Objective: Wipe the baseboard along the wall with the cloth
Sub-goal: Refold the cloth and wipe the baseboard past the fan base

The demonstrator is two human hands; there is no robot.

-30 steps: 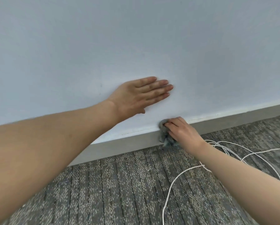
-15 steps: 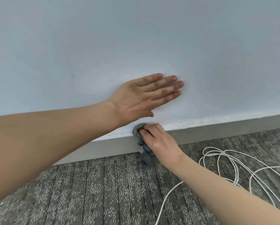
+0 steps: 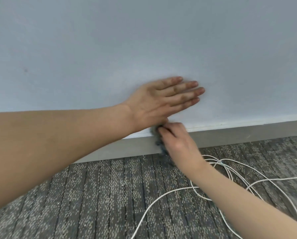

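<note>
Though left hand (image 3: 159,100) flat on wall (image 3: 144,40), right hand (image 3: 177,142) tight round cloth (image 3: 159,146) (lengthwise down baseboard (image 3: 239,137)).

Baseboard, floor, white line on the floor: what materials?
Baseboard: grey, smooth, matte, perhaps painted wood or vinyl; cannot tell which. Floor: carpet, grey striped, speckled short pile. White line: thin flexible cable or cord, lying in loose loops; probably plastic-sheathed.

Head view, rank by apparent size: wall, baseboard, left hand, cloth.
1. wall, fills the upper half.
2. baseboard, a long strip; a close call with the next.
3. left hand, flat on the wall.
4. cloth, mostly hidden under the right hand, so its full size is unsure.
</note>
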